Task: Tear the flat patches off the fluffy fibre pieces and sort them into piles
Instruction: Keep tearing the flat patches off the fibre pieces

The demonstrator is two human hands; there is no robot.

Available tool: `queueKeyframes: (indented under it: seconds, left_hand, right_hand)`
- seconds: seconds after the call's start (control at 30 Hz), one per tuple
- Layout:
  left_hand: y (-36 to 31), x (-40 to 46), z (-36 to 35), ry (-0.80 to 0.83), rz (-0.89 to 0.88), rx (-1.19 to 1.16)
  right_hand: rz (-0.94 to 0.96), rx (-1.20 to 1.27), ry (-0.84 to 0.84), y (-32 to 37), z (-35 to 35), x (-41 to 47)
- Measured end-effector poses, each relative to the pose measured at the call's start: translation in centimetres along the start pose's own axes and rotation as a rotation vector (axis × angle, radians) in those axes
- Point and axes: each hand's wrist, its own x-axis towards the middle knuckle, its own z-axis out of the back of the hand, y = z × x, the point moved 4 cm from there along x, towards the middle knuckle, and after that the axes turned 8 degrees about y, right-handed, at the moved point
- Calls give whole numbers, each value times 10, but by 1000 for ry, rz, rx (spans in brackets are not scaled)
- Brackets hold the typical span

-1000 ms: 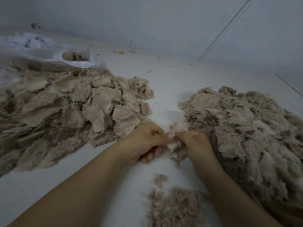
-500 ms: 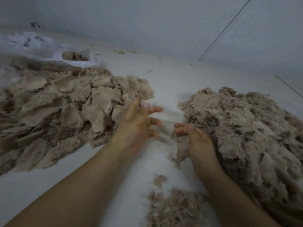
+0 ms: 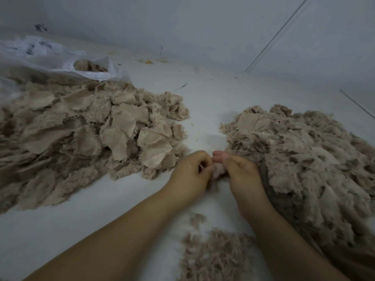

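Between the two big heaps, just below the middle of the frame, both hands meet over one small fluffy piece. The step in hand looks like the start of a tear: the left hand has its fingers curled in, pinching one edge, while the right hand curls round the other side. Next the hands would need to pull apart, so that the patch comes away from the fluff. Torn flat patches lie on the patch pile at centre left; the unsorted heap fills the right; loose fibre gathers at bottom centre.
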Motion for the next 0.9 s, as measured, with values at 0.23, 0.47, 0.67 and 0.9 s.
queueKeyframes:
  seconds: [0.23,0.47,0.67,0.9]
  left_hand:
    - [8,0,12,-82,142,-575]
    - [13,2,19,-111,144,-677]
    - [-5,1,11,40,57,-494]
    - [2,-4,17,-96,99,-636]
  right_hand:
    - [57,-196,33,-4,-1,2]
    - [-1,-113,-49,2,4,-4]
    - [24,-8,39,3,-1,-5]
    - [39,0,-4,7,-1,-6]
